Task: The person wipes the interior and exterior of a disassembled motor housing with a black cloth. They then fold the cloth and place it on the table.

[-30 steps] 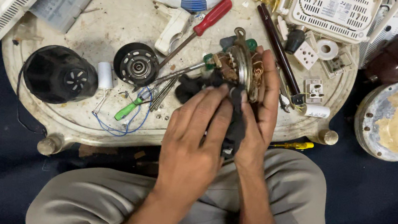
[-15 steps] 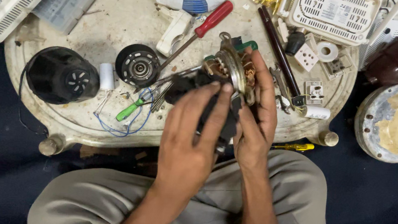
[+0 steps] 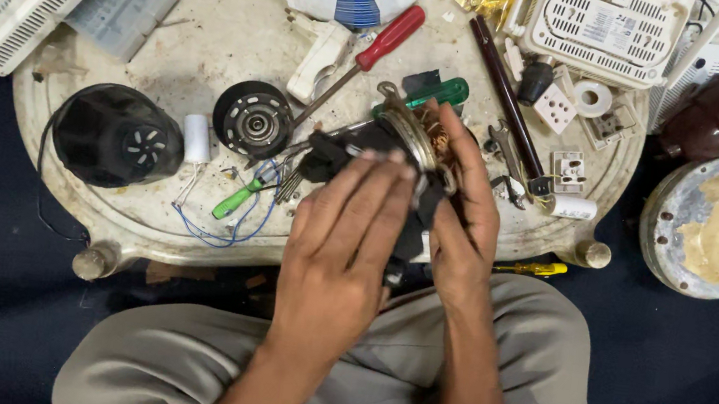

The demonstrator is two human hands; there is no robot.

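Over the near edge of the low round table (image 3: pixel 215 38), both my hands hold a small fan motor (image 3: pixel 417 141) with copper windings and a metal rim. My right hand (image 3: pixel 467 215) grips the motor from the right side, fingers along the windings. My left hand (image 3: pixel 345 246) lies flat over the black plastic part (image 3: pixel 329 154) attached to the motor, fingers pressing on it. Most of the black part is hidden under my left hand.
On the table lie a black round housing (image 3: pixel 116 136), a black rotor disc (image 3: pixel 253 119), a red-handled screwdriver (image 3: pixel 379 44), a green-handled tool (image 3: pixel 236 201), a white capacitor (image 3: pixel 196 138) and white sockets (image 3: pixel 569 168). A round metal motor cover (image 3: pixel 717 228) sits on the floor at right.
My hands have tilted the motor and shifted it slightly up and left. My left hand's fingers have slid further onto the black part.
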